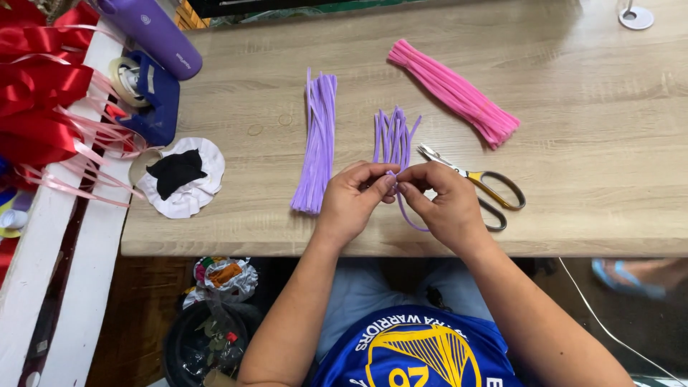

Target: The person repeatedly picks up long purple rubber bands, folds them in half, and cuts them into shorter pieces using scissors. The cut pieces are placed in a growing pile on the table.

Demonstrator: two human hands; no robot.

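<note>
Bright, even daylight. Soft sheen on the pale wood-grain bench [573,143], strongest toward its far right. Shadows faint and short under both hands. Below the bench edge, dim. Focus sharp at centre; straight edges bow slightly near the corners.

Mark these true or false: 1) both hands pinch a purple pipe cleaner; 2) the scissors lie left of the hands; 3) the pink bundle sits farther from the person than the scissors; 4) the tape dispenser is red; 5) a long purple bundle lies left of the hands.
1) True: the left hand and right hand meet on a purple pipe cleaner.
2) False: the scissors lie to the right of the hands.
3) True: the pink bundle lies beyond the scissors.
4) False: the tape dispenser is dark blue.
5) True: the long purple bundle lies on the table, left of the hands.
</note>
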